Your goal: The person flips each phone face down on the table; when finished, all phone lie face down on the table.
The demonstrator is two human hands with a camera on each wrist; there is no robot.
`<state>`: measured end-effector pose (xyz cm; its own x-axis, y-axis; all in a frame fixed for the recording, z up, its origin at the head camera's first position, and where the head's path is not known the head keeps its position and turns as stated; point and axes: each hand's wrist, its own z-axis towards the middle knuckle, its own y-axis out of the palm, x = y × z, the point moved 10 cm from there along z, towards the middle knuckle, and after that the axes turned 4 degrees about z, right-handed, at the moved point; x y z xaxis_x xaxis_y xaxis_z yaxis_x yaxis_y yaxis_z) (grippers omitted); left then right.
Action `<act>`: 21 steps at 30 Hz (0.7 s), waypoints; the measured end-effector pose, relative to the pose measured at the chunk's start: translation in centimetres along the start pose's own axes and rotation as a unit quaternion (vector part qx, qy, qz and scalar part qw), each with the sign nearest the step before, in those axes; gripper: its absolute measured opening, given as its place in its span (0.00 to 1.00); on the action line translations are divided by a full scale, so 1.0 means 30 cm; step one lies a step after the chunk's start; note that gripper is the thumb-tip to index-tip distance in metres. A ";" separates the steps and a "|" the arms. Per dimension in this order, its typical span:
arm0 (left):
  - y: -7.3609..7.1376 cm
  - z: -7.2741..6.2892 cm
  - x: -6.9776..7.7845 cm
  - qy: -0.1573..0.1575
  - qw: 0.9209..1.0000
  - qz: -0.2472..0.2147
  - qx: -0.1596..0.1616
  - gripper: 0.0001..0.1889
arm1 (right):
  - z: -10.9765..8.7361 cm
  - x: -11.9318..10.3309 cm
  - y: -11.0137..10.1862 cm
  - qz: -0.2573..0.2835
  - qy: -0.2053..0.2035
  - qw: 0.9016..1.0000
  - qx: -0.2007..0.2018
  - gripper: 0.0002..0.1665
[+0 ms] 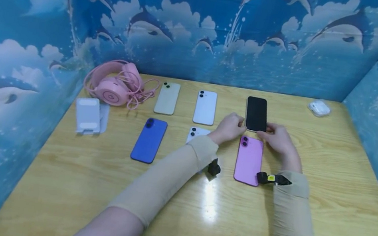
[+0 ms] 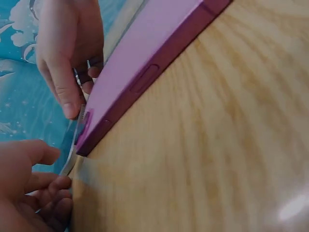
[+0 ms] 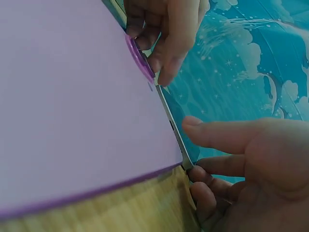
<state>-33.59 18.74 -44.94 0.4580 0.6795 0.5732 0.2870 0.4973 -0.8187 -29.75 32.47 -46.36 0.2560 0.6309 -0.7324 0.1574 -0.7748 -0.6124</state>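
Note:
A smartphone with a black screen (image 1: 256, 114) lies face up toward the back of the table. At its near left corner is my left hand (image 1: 230, 127), fingers bent against the edge. My right hand (image 1: 279, 139) holds the near right corner, its fingertips right at the frame. The thin silver edge (image 3: 171, 121) shows between both hands in the right wrist view. Just in front lies a pink phone (image 1: 249, 160), back up, camera end toward the black-screen phone. The left forearm partly hides a white phone (image 1: 198, 132).
A blue phone (image 1: 148, 140), a pale yellow-green phone (image 1: 167, 98) and another white phone (image 1: 205, 107) lie left. Pink corded headphones (image 1: 114, 89) and a white stand (image 1: 88, 116) occupy the left end. A small clear-and-white case (image 1: 319, 108) sits back right. Dolphin-print walls surround the table.

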 end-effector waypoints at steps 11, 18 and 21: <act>0.022 0.002 -0.031 -0.009 0.999 -0.009 0.031 0.17 | 0.002 0.033 -0.010 0.101 0.060 0.990 0.083 0.32; 0.026 -0.007 -0.041 -0.022 0.999 -0.023 0.032 0.21 | -0.003 0.029 -0.034 0.164 0.065 0.979 0.107 0.32; 0.027 -0.006 -0.043 -0.028 0.999 -0.020 0.033 0.21 | -0.008 0.000 -0.047 0.211 0.033 0.970 0.111 0.33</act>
<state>-33.81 18.18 -46.35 0.3995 0.6869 0.6072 0.2470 0.5572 -0.7928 -29.75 33.55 -45.42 0.3137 0.2490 -0.9163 -0.1831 -0.9310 -0.3157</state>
